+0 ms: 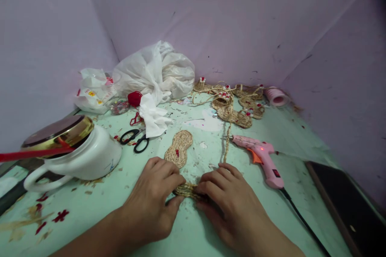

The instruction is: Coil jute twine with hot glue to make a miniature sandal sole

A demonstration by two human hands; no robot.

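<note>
Arrangement on the table [188, 235]: rope strip [188, 191] between left hand [155, 196] and right hand [226, 194]; second rope piece [180, 146] behind it, between scissors [136, 143] and glue gun [265, 157]; mug [101, 154] at left; plastic bag [157, 70] at rear.

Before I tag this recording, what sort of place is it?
Probably a small craft corner: a pink glue gun, scissors and braided pieces lie on a green tabletop.
</note>
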